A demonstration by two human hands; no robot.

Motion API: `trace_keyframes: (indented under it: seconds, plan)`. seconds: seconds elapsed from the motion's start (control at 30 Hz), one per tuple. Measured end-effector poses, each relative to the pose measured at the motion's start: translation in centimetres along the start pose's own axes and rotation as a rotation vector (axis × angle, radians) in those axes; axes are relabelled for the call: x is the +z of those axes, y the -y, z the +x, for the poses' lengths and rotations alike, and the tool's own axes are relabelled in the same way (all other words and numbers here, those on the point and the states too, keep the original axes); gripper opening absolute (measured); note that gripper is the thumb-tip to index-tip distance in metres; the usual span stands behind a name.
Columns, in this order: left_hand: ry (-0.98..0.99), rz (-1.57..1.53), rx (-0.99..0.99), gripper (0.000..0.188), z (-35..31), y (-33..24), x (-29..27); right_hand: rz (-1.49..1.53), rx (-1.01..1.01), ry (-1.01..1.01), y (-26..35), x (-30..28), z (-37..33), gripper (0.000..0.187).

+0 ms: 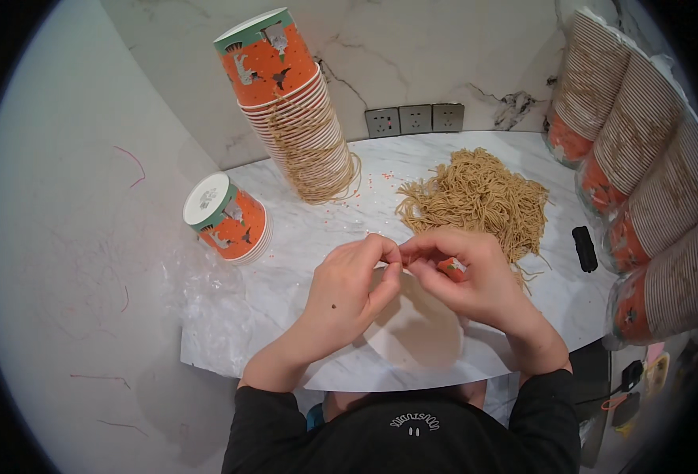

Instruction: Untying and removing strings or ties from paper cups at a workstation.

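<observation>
My left hand (354, 283) and my right hand (471, 276) meet above the table, fingertips pinched together at the far edge of a paper cup (416, 332). Its pale inside faces me, and a bit of its orange printed outside shows between my right fingers. Whether a cord is also in the pinch is hidden by the fingers. Just beyond my right hand lies a loose heap of tan cords (479, 197). To the left of my left hand, a short stack of orange and green cups (234, 225) stands upside down.
A tall stack of upturned cups (294, 118) with tan cords hanging along it stands at the back. Bagged cup stacks (641, 158) line the right side, near a black object (584, 249). Clear plastic (207, 296) lies at left. Sockets (415, 120) sit on the wall.
</observation>
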State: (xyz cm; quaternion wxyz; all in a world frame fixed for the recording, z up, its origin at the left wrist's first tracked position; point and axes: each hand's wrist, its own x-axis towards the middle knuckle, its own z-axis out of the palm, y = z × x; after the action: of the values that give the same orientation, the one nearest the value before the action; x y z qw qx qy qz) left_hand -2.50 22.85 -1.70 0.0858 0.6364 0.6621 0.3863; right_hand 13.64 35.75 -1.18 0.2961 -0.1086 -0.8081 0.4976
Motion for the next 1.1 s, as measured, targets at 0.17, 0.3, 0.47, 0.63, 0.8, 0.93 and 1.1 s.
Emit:
trace_keyframes:
  seconds: [0.17,0.3,0.47,0.63,0.8,0.93,1.1]
  plan:
    - [-0.034,-0.308,-0.112,0.014,0.0,0.4,0.4,-0.152,0.013,0.050,0.3,-0.1,-0.3,0.019]
    - [0.145,-0.416,-0.213,0.009,0.2,1.1,0.3,-0.127,0.125,0.138,-0.2,-0.5,0.1,0.017]
    - [0.507,-0.876,-0.464,0.018,0.8,4.2,1.2,0.043,0.024,0.362,-1.3,-0.6,0.4,0.009]
    - [0.491,-0.993,-0.549,0.020,-0.7,5.3,1.9,-0.186,-0.164,0.371,-1.2,0.9,-0.2,0.009]
    - [-0.358,-1.403,-0.333,0.024,-1.7,6.1,1.7,-0.173,-0.253,0.447,-2.1,1.3,0.5,0.008]
    - [-0.133,-1.393,-0.367,0.028,-2.4,8.1,-1.4,-0.142,-0.296,0.514,-3.3,2.0,0.3,0.008]
    - [0.590,-0.723,-0.538,0.031,-3.3,7.6,2.2,-0.102,-0.333,0.535,-2.5,3.1,0.0,0.004]
